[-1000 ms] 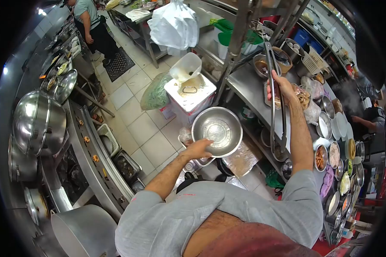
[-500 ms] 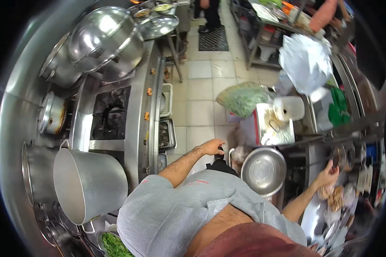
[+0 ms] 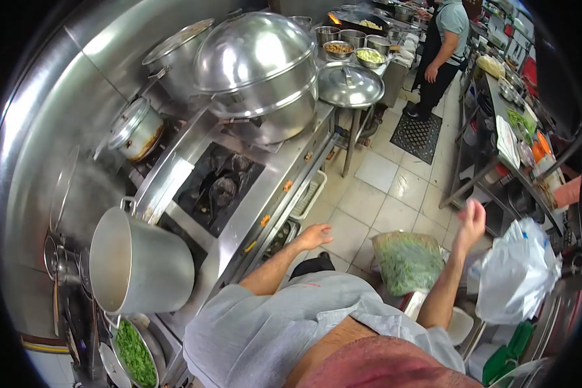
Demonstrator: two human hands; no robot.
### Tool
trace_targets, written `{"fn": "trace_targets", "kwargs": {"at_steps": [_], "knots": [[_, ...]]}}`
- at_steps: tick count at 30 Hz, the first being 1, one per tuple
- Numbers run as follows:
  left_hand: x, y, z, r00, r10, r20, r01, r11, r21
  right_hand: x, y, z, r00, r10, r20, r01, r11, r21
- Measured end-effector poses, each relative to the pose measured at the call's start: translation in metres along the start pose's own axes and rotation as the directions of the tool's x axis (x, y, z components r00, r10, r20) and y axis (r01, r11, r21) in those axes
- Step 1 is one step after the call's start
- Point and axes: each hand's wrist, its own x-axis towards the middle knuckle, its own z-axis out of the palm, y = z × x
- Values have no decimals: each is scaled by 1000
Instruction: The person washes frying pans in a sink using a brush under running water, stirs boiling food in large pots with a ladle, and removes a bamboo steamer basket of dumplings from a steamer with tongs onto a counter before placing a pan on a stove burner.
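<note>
My left hand (image 3: 313,237) hangs beside the stove front, its fingers loosely stretched and nothing in them. My right hand (image 3: 472,223) is raised over the aisle, fingers apart and slightly bent, with no object showing in it. Below and between the two hands is a clear plastic bag of leafy greens (image 3: 407,264), close to my right forearm. A white plastic bag (image 3: 517,275) lies to the right of that forearm. Left of my left hand are the stove (image 3: 223,187) and a tall, deep stockpot (image 3: 145,262), tilted in view.
A large domed steamer pot (image 3: 258,71) stands on the stove. Past it, a steel lid (image 3: 350,84) rests on a stand near bowls of food. A person (image 3: 436,58) stands farther up the aisle by a black floor mat (image 3: 417,138). Chopped greens (image 3: 134,352) fill a pan at lower left.
The view has swung left, toward the stove. My right hand has left the right-hand counter and come forward over the aisle. My left hand stays low, with its fingers stretched.
</note>
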Motion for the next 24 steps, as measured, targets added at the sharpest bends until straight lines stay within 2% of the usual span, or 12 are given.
{"fn": "trace_targets", "kwargs": {"at_steps": [1,3,5,7,8,9,11,15,19,21,23,24], "knots": [[7,-11,-7,1000,0,0,0,1000,11,18,7,37,992,20,121,-26,999,42],[20,-57,-13,990,-124,-72,121,992,-48,49,18,115,959,45,281,-94,982,164],[39,-142,-6,983,-146,-115,128,980,-154,74,21,186,913,19,407,-105,976,189],[33,-159,-24,932,-362,-17,352,915,-196,101,27,252,877,53,477,-162,968,190],[31,-230,-9,911,-405,75,411,882,-232,114,23,281,854,93,512,-198,968,155],[32,-284,-2,881,-444,166,473,843,-255,144,25,336,809,76,583,-241,947,211],[15,-285,7,808,-576,125,588,777,-224,178,34,391,775,47,631,-243,943,229],[-7,-266,29,665,-746,35,703,609,-369,249,62,508,701,14,713,-253,940,229],[7,-230,55,528,-848,-40,676,449,-585,296,77,639,605,52,795,-295,941,164],[24,-199,71,449,-891,-68,616,363,-699,304,92,713,489,69,870,-292,952,88],[55,-166,83,311,-949,-48,462,195,-865,310,141,812,462,-154,874,102,987,120],[73,-148,97,78,-994,82,206,-65,-976,303,131,827,467,-256,847,323,940,106]]}}
